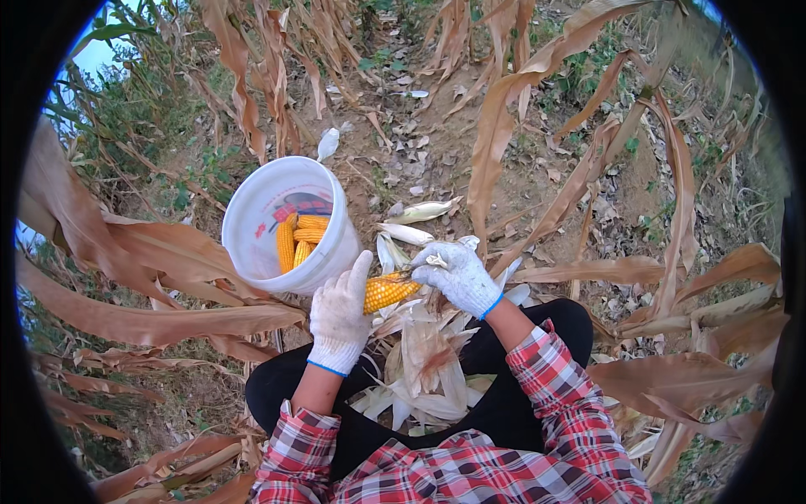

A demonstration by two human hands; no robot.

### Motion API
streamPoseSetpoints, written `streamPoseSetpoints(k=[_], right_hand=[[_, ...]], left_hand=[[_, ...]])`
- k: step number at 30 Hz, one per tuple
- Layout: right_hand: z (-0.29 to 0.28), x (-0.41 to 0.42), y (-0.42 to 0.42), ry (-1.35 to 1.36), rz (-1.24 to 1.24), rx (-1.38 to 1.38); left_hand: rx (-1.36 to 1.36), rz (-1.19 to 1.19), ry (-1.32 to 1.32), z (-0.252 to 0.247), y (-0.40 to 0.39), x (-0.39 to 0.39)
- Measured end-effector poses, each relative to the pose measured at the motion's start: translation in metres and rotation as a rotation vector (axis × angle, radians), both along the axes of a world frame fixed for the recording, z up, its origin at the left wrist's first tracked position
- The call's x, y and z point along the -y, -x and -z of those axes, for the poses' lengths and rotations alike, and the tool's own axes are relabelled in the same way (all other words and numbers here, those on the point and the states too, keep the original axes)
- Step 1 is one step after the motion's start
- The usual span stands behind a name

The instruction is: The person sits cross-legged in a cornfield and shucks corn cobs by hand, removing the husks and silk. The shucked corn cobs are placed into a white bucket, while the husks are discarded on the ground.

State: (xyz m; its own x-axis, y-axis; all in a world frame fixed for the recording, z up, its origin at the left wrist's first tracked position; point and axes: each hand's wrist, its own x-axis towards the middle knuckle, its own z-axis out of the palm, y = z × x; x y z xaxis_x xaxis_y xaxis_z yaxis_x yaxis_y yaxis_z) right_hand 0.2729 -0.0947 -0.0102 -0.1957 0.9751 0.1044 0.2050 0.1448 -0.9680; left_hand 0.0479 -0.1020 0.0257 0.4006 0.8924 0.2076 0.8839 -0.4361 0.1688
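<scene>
Between my hands lies a yellow ear of corn (390, 291), its husk off and its kernels bare. My left hand (343, 312), in a white knit glove with a blue cuff edge, grips the left end, its index finger raised. My right hand (454, 274), gloved alike, pinches dark silk and a scrap of pale husk at the ear's right tip. A white plastic bucket (340, 236) stands just beyond my left hand, tilted in view, with several bare yellow corn ears (286, 242) inside. Stripped pale husks (425, 365) are heaped between my legs below the ear.
Two ears in pale husk (423, 212) lie on the soil right of the bucket. Dry brown corn leaves (497, 126) hang and arch on both sides and ahead. A white scrap (328, 144) lies behind the bucket. Bare soil with leaf litter (409, 145) runs ahead between the stalks.
</scene>
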Motion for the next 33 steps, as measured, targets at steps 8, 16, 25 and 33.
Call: streamPoseSetpoints(k=[8, 16, 25, 33], right_hand=[[0.015, 0.0, 0.019, -0.362, 0.184, 0.203], [0.024, -0.007, 0.022, 0.028, 0.163, 0.126], [0.084, -0.032, 0.022, 0.096, 0.226, 0.475], [0.098, 0.024, 0.072, -0.088, -0.456, 0.952]], left_hand=[[-0.148, 0.026, -0.075, -0.018, -0.003, 0.005], [-0.09, 0.163, -0.073, -0.016, 0.008, 0.0], [1.657, -0.151, 0.888, -0.036, 0.025, -0.01], [2.281, -0.594, 0.675, -0.004, 0.091, -0.088]])
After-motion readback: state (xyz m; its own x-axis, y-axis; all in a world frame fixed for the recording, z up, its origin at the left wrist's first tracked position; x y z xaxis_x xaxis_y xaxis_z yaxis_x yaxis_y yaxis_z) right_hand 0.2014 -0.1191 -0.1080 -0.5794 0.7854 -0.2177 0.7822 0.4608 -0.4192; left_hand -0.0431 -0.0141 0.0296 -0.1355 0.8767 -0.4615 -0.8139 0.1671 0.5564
